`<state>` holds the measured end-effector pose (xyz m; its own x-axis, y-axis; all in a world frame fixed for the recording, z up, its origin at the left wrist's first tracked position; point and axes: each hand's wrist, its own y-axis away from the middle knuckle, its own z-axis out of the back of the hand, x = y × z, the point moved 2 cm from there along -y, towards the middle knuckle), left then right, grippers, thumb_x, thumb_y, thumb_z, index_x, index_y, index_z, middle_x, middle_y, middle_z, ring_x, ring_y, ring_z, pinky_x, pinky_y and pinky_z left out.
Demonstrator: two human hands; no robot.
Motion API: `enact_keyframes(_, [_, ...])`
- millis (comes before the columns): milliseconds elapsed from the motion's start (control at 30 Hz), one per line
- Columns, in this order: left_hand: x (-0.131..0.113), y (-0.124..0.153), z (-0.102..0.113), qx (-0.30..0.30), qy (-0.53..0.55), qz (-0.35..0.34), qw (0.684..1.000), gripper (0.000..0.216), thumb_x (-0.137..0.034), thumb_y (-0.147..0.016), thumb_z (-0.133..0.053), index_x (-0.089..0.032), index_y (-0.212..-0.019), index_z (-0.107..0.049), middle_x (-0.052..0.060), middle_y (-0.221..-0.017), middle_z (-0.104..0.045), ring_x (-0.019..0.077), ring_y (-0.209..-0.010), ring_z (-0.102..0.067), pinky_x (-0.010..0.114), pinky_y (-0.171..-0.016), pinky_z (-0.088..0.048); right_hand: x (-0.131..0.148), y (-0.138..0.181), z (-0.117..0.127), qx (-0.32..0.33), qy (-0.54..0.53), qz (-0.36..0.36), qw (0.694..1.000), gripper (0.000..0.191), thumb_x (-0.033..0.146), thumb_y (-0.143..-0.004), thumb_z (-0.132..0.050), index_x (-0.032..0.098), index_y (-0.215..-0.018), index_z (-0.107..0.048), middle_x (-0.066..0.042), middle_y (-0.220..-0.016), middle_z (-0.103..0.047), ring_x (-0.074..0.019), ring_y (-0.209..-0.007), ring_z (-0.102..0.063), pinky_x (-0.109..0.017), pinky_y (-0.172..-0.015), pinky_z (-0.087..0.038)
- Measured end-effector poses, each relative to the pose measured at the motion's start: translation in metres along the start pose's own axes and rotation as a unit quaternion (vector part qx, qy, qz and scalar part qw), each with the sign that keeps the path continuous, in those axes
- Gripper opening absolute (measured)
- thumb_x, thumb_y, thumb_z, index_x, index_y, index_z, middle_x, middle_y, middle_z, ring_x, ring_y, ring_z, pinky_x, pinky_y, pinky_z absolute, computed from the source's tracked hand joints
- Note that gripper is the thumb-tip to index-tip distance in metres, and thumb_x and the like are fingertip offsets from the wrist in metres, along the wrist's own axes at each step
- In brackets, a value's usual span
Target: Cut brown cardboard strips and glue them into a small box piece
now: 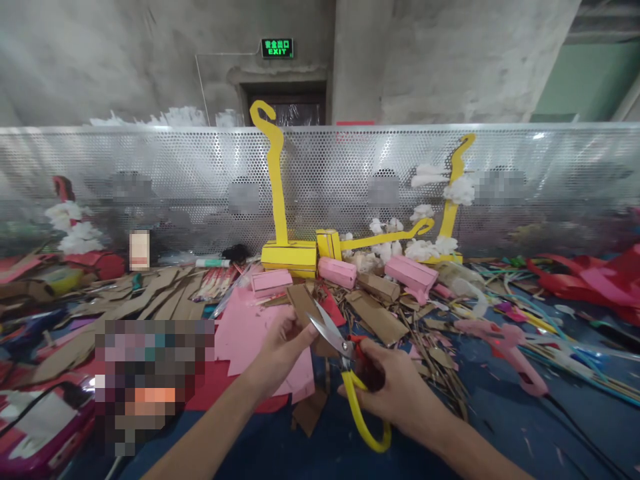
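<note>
My right hand [395,390] grips scissors [345,363] with red and yellow handles, and their blades are open. The blades point up and left at a brown cardboard strip [306,308]. My left hand [280,347] pinches that strip from below, fingers closed on it. Both hands are low in the middle of the view, above a blue table [500,427]. A pink paper sheet [245,333] lies just left of my left hand.
Yellow cardboard shapes [280,220] with white cotton tufts stand at the back against a perforated metal screen [150,180]. Pink boxes [337,271], cardboard scraps [165,300] and a pink glue gun [510,347] with its cable lie around. Red ribbon [590,280] is piled at right.
</note>
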<state>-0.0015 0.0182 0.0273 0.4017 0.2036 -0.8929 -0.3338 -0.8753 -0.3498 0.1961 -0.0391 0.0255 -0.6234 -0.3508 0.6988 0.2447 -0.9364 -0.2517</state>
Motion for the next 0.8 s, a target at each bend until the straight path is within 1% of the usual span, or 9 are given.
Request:
enact_keyframes(100, [-0.0011, 0.0011, -0.0048, 0.015, 0.025, -0.002, 1.000, 0.018, -0.034, -0.085, -0.075, -0.018, -0.089, -0.066, 0.001, -0.079, -0.068, 0.0139, -0.074, -0.062, 0.027, -0.074, -0.051, -0.0020, 0.0000, -0.0006, -0.004, -0.009, -0.001, 1.000, 0.036, 0.037, -0.075, -0.074, 0.023, -0.070, -0.041, 0.009, -0.060, -0.041, -0.0103, -0.056, -0.032, -0.022, -0.049, -0.027])
enact_keyframes(233, [-0.0025, 0.0006, -0.0091, 0.033, 0.036, 0.008, 0.999, 0.017, -0.034, -0.088, -0.071, -0.018, -0.090, -0.066, 0.001, -0.079, -0.068, 0.0140, -0.073, -0.063, 0.027, -0.073, -0.051, -0.0029, -0.0001, -0.0004, -0.005, -0.017, -0.016, 1.000, 0.035, 0.037, -0.073, -0.076, 0.022, -0.070, -0.045, 0.009, -0.060, -0.042, -0.0102, -0.056, -0.033, -0.022, -0.049, -0.027])
enact_keyframes(333, [-0.0046, 0.0003, -0.0098, 0.034, 0.050, 0.006, 0.998, 0.015, -0.033, -0.088, -0.071, -0.018, -0.088, -0.067, 0.000, -0.079, -0.068, 0.0131, -0.072, -0.062, 0.025, -0.072, -0.050, -0.0034, 0.0004, -0.0009, -0.008, -0.027, -0.012, 1.000, 0.035, 0.039, -0.074, -0.077, 0.022, -0.070, -0.046, 0.008, -0.060, -0.043, -0.0101, -0.056, -0.033, -0.022, -0.049, -0.027])
enact_keyframes(533, [-0.0066, 0.0020, -0.0109, 0.030, 0.066, 0.011, 0.997, 0.016, -0.034, -0.087, -0.073, -0.018, -0.090, -0.069, 0.001, -0.078, -0.069, 0.0132, -0.071, -0.062, 0.026, -0.072, -0.050, -0.0061, 0.0003, -0.0025, -0.019, -0.031, 0.003, 0.999, 0.037, 0.038, -0.075, -0.076, 0.022, -0.068, -0.043, 0.009, -0.060, -0.039, -0.0100, -0.057, -0.031, -0.021, -0.049, -0.027])
enact_keyframes(700, [-0.0067, 0.0024, -0.0106, 0.026, 0.073, 0.019, 0.997, 0.016, -0.034, -0.087, -0.073, -0.019, -0.091, -0.070, 0.002, -0.082, -0.071, 0.0143, -0.075, -0.065, 0.027, -0.076, -0.050, -0.0041, 0.0000, -0.0019, -0.026, -0.020, 0.002, 0.999, 0.037, 0.036, -0.076, -0.075, 0.022, -0.067, -0.042, 0.009, -0.060, -0.038, -0.0100, -0.057, -0.030, -0.022, -0.049, -0.026])
enact_keyframes(800, [-0.0078, 0.0026, -0.0113, 0.025, 0.076, 0.020, 0.997, 0.018, -0.035, -0.086, -0.074, -0.018, -0.090, -0.069, 0.002, -0.081, -0.071, 0.0149, -0.075, -0.065, 0.027, -0.076, -0.050, -0.0034, 0.0002, -0.0019, -0.032, -0.016, 0.001, 0.999, 0.036, 0.033, -0.075, -0.075, 0.022, -0.066, -0.042, 0.009, -0.059, -0.038, -0.0100, -0.056, -0.031, -0.022, -0.049, -0.026])
